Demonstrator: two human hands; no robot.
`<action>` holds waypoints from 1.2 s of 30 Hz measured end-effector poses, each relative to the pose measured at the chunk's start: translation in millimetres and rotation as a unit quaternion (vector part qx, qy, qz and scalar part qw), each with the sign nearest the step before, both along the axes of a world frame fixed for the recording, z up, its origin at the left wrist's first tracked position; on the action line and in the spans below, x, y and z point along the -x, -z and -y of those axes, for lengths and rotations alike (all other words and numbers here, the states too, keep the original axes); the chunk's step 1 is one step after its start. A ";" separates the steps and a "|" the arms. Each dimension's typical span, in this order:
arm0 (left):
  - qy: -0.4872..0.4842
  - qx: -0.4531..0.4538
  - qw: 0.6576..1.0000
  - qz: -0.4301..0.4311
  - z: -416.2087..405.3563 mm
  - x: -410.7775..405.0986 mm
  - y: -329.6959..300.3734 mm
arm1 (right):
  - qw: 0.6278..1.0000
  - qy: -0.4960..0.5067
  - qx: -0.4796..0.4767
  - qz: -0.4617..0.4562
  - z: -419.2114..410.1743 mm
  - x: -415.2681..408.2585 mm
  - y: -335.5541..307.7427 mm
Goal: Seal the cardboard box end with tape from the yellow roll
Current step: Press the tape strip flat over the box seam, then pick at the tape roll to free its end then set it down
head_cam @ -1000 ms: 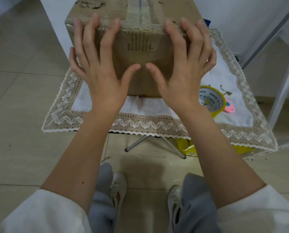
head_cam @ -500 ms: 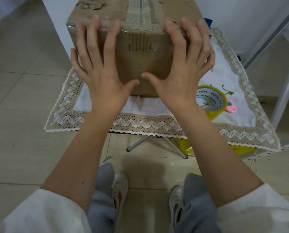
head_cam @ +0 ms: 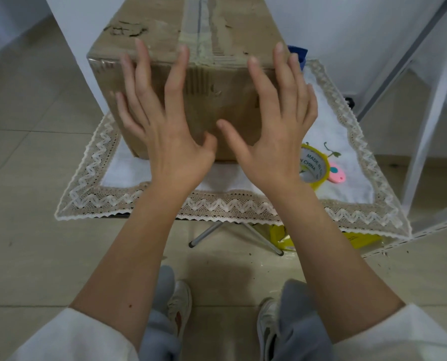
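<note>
Box [head_cam: 217,100] stands on a lace-edged white cloth [head_cam: 217,204] over a small folding table, metal leg [head_cam: 209,233] visible beneath. Floor is pale tile [head_cam: 29,157]; white wall behind. Left hand [head_cam: 165,131] and right hand [head_cam: 274,131] are spread flat against the near box end, gripping nothing. Yellow roll [head_cam: 315,168] lies on the cloth just right of the right hand.

Counts: one brown cardboard box [head_cam: 217,100], one yellow tape roll [head_cam: 315,169], one small pink oval object [head_cam: 336,175], one white lace-trimmed cloth [head_cam: 217,205] on the tabletop, two bare hands (left [head_cam: 170,142], right [head_cam: 274,142]), two light sneakers [head_cam: 182,306] on the floor.
</note>
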State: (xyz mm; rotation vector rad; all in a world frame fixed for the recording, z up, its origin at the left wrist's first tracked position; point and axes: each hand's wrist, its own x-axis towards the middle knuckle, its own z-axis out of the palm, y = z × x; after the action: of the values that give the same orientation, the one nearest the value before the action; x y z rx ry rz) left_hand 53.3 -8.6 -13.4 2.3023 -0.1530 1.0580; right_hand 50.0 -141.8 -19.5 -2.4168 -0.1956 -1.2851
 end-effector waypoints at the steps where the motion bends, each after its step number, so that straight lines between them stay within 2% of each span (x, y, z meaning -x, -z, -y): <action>1: 0.014 0.005 1.000 0.022 6.1 3.7 -0.8 | 1.000 0.000 -0.022 0.022 4.2 2.3 0.9; 4: 0.068 0.028 0.993 0.091 25.2 10.7 1.3 | 0.994 0.017 -0.094 0.051 21.8 7.2 4.1; 7: 0.144 0.024 0.983 0.110 42.6 13.5 7.4 | 0.987 0.035 -0.156 0.023 43.0 12.0 7.4; 11: 0.250 -0.024 0.967 0.040 63.8 17.6 20.1 | 0.967 0.036 -0.249 -0.052 65.8 18.4 5.8; 14: 0.284 -0.064 0.956 -0.024 78.2 19.2 33.0 | 0.956 0.064 -0.263 -0.116 79.6 23.2 5.8; 18: 0.283 -0.060 0.954 -0.078 95.5 21.8 39.2 | 0.946 0.097 -0.240 -0.195 94.6 30.8 6.6; 21: 0.265 -0.030 0.957 -0.113 107.1 25.8 36.5 | 0.938 0.118 -0.244 -0.215 106.8 35.9 6.1; 26: 0.245 -0.050 0.952 -0.175 131.2 28.3 34.9 | 0.910 0.134 -0.312 -0.236 126.4 38.7 2.9; 29: 0.221 -0.101 0.956 -0.163 138.8 28.0 48.2 | 0.892 0.128 -0.360 -0.243 136.7 36.0 5.1; 32: 0.204 -0.115 0.965 -0.116 140.5 22.7 54.9 | 0.883 0.131 -0.383 -0.239 145.5 32.4 8.1; 36: 0.215 -0.043 0.972 -0.085 141.9 18.2 45.5 | 0.870 0.124 -0.419 -0.227 147.6 29.3 9.9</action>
State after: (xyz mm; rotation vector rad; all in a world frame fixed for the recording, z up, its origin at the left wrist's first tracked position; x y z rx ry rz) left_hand 35.2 -150.5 -58.9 2.2771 -0.6077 0.6425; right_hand 20.7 -289.5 -29.3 -1.8955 0.6891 -0.6248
